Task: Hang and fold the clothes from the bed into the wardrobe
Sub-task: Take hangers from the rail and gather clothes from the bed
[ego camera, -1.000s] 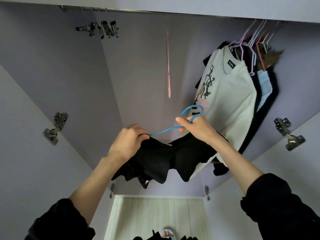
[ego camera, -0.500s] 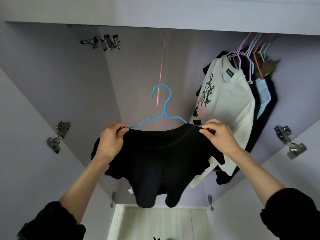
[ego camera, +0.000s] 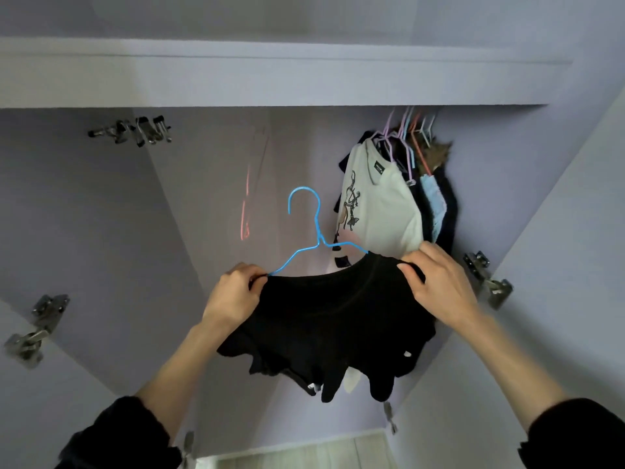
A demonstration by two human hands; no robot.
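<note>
A black garment [ego camera: 338,319] hangs on a blue wire hanger [ego camera: 316,236] in front of the open wardrobe, its hook pointing up. My left hand [ego camera: 233,296] grips the garment's left shoulder where the hanger arm comes out. My right hand [ego camera: 439,286] pinches the right shoulder, and the hanger's right end is hidden under the cloth. The garment's lower edge dangles in folds.
Several clothes hang on pastel hangers at the wardrobe's upper right, with a white printed T-shirt [ego camera: 378,204] in front. Metal clip hangers [ego camera: 135,130] hang at the upper left. Door hinges [ego camera: 33,330] sit on both open doors. A pink hanger [ego camera: 246,211] shows blurred at the back.
The hanger came upright from lying sideways in my right hand. Both hands moved to the garment's shoulders and lifted it higher and slightly rightward, toward the hanging clothes.
</note>
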